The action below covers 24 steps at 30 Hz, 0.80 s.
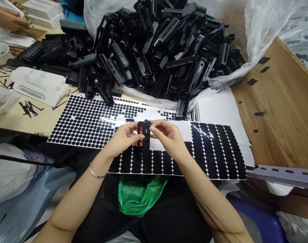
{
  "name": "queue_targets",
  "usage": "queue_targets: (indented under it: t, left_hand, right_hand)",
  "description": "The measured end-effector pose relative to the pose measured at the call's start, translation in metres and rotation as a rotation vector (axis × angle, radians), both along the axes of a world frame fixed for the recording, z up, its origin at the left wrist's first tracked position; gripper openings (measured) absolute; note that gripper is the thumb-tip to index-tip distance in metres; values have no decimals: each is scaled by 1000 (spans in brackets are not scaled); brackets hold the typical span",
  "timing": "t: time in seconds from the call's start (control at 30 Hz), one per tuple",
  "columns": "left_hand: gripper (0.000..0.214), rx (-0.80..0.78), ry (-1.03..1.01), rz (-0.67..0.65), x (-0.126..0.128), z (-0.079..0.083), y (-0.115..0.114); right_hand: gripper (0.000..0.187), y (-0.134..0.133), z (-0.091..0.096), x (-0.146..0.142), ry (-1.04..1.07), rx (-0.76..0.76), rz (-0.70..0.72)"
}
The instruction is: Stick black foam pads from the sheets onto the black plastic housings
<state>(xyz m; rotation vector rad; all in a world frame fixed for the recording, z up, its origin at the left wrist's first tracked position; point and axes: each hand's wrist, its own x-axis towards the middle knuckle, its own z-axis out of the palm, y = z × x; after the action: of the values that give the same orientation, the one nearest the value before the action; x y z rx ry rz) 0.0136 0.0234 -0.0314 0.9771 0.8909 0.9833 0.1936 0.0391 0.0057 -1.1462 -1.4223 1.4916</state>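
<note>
Both my hands meet over my lap and grip one slim black plastic part, held upright. My left hand pinches its left edge. My right hand pinches its upper right edge with fingertips pressed on it. Under the hands lies a white sheet of round black adhesive pads, with a second pad sheet behind it to the left. A silver bracelet circles my left wrist.
A large heap of black plastic parts fills a clear plastic bag ahead. White label packs and another person's hands are at the far left. A wooden board lies right, a green bag in my lap.
</note>
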Motion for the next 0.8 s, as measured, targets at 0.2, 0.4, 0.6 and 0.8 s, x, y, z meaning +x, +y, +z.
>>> queue_targets:
  t: [0.2, 0.4, 0.6, 0.8]
  left_hand:
    - [35, -4, 15, -4, -1, 0, 0]
    - [36, 0, 23, -14, -2, 0, 0]
    - [34, 30, 72, -15, -3, 2, 0]
    - [32, 46, 113, 23, -2, 3, 0]
  right_hand:
    - [32, -3, 1, 0, -14, 28, 4]
    - [33, -5, 2, -1, -48, 61, 15]
    - [34, -7, 1, -2, -96, 83, 1]
    - [37, -6, -3, -2, -70, 63, -5]
